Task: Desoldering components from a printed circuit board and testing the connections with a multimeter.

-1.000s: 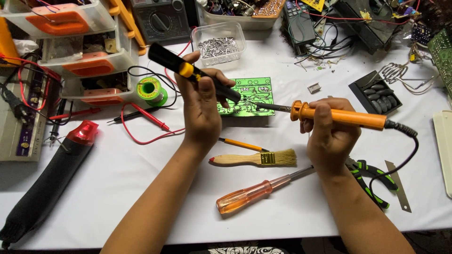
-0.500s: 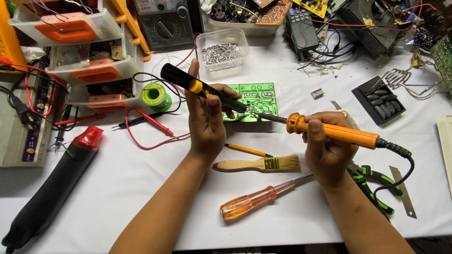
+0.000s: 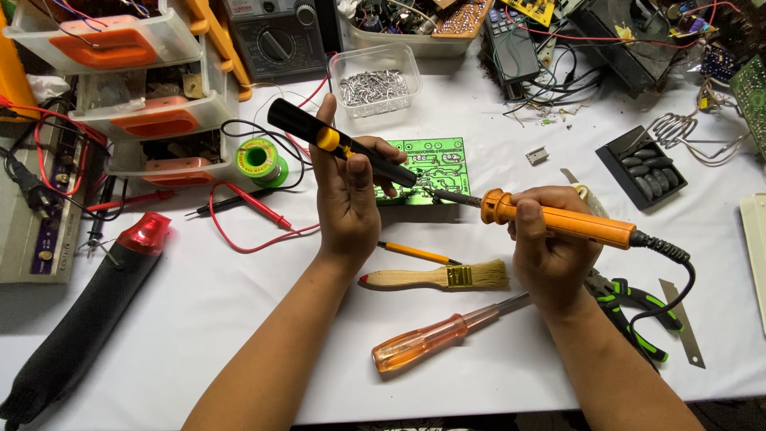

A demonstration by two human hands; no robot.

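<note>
Over the white-covered workbench (image 3: 199, 319) we had both hands up and busy. Our left hand (image 3: 347, 203) was wrapped tight around a black pen-shaped desoldering pump with a yellow button (image 3: 339, 144), tilted so its tip pointed down at the green printed circuit board (image 3: 435, 164) lying flat just beyond the fingers. Our right hand (image 3: 550, 251) was clenched on the orange plastic handle of a soldering iron (image 3: 558, 223), its metal tip reaching left to the board's near edge, right beside the pump's tip; whether the two tips touched, we could not tell. The iron's black cord (image 3: 670, 271) looped off to our right.

Now the containers! Behind the board stood a clear square plastic tub (image 3: 373, 80) with a heap of small silvery metal bits in it. Further back, a larger clear bin (image 3: 399, 36) was crammed with loose electronic parts and a brown perforated board. On our left rose stacked translucent drawers with orange fronts (image 3: 144, 88), their contents too blurred to name.

Nearer us lay a wooden-handled flat brush (image 3: 435, 277), a yellow pencil (image 3: 415, 252) and a screwdriver with a clear orange handle (image 3: 431, 339). Green-handled pliers (image 3: 630, 307) sat just under our right wrist, and a green spool of solder wire (image 3: 259, 160) rested near the drawers.
</note>
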